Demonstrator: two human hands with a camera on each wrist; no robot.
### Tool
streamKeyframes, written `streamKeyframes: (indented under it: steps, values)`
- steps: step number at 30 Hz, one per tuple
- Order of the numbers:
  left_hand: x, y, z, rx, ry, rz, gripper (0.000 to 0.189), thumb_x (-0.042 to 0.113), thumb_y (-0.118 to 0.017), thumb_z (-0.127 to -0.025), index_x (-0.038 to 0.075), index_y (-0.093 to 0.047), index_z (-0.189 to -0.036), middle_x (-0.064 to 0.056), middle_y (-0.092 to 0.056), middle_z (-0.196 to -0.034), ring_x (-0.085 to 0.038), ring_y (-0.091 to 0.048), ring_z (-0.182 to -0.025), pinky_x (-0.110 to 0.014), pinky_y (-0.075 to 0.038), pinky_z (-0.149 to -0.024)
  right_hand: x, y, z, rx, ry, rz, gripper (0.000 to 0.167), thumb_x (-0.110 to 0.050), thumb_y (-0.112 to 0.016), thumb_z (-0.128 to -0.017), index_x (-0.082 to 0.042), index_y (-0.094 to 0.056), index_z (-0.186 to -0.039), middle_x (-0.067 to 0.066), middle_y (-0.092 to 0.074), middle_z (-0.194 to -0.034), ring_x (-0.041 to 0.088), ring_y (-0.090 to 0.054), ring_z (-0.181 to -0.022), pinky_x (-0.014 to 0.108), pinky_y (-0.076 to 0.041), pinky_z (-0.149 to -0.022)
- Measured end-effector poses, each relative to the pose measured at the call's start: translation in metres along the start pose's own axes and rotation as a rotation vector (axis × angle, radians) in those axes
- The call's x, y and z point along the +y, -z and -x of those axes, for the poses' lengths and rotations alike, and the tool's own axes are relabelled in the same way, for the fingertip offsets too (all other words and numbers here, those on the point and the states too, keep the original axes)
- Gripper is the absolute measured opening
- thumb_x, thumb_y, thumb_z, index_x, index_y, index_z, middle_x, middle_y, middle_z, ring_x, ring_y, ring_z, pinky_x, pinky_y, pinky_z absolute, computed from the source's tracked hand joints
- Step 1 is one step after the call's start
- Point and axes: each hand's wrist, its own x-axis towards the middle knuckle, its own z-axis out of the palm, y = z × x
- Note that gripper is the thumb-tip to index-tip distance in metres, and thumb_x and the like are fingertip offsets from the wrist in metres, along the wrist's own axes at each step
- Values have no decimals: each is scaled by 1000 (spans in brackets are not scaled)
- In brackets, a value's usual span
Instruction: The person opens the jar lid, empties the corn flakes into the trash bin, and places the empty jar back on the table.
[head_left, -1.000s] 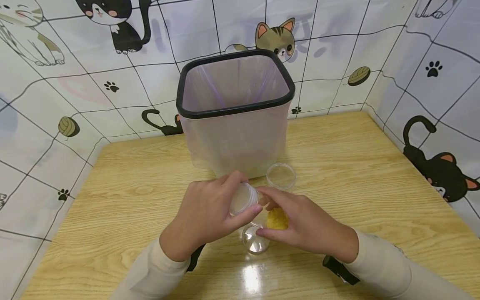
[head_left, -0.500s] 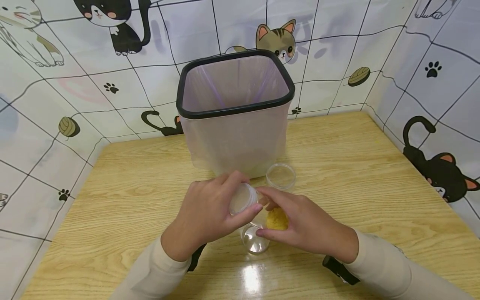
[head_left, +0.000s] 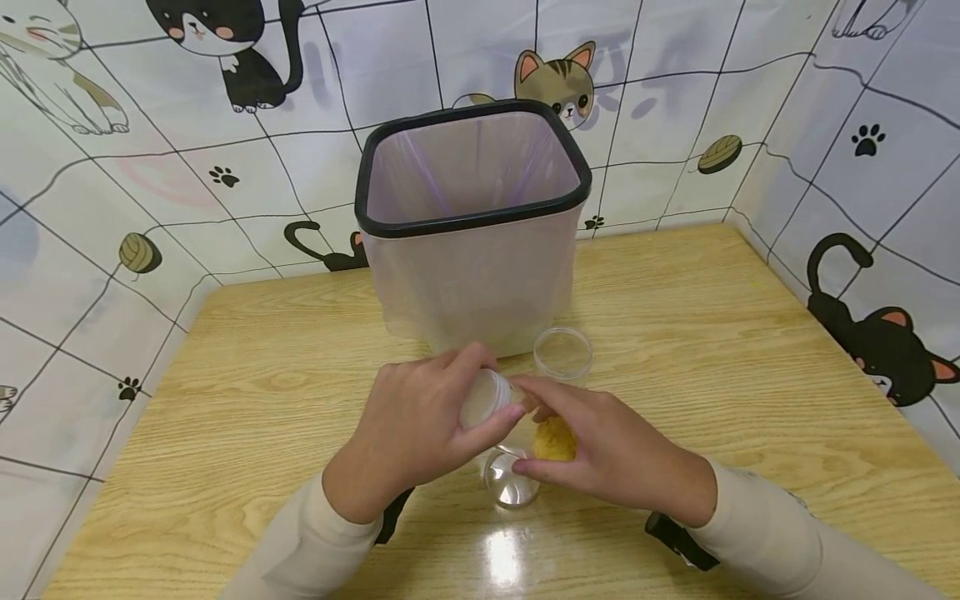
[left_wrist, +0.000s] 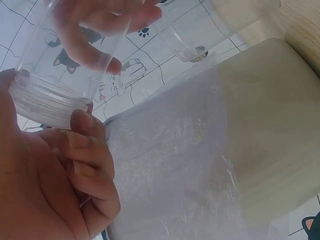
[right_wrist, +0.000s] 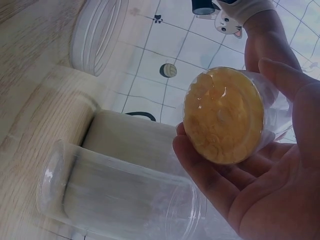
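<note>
Left hand (head_left: 408,421): fingers grasping lid (head_left: 482,404) of tilted clear jar (right_wrist: 223,116). Right hand (head_left: 611,446): fingers curled round this jar, near yellow contents (head_left: 555,440). Jar is above counter (head_left: 675,333), near second jar (head_left: 512,479) standing there.

On the wood-grain table (head_left: 675,300): a black-rimmed bin (head_left: 472,283), an upright clear jar (head_left: 512,487), a round clear lid (head_left: 562,354).

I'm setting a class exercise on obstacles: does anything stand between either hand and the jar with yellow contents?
Nothing visible does: the left hand grips the jar with yellow contents at its ridged end, the right hand at its yellow end. The other clear jar stands close by, not between them.
</note>
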Motion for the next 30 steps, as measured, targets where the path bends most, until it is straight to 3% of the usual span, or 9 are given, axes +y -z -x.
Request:
streamKeyframes:
  steps: [7,20,30]
  values:
    - [2,2,1,-47,61,-7,46,61,-55,-91,16,-61,-94,10,-56,-59,-6,-39,-44,-19,-29,-41,0,0,0,-2,-13,16,71,-47,-77,-85,-25,-45,-145,-12,-65,-124,3,-65,-98,28,-56,-85]
    - [6,3,1,-135,188,9,42,58,-59,-90,17,-62,-93,10,-53,-58,-5,-38,-45,-21,-29,-43,2,-1,1,20,4,37,72,-43,-80,-83,-24,-46,-145,-10,-66,-112,6,-66,-97,27,-57,-84]
    - [8,5,-1,-225,286,33,39,55,-59,-91,17,-60,-94,9,-51,-58,-8,-41,-46,-24,-32,-43,1,-1,1,30,9,58,78,-41,-82,-81,-21,-46,-147,-8,-67,-112,6,-67,-96,27,-57,-84]
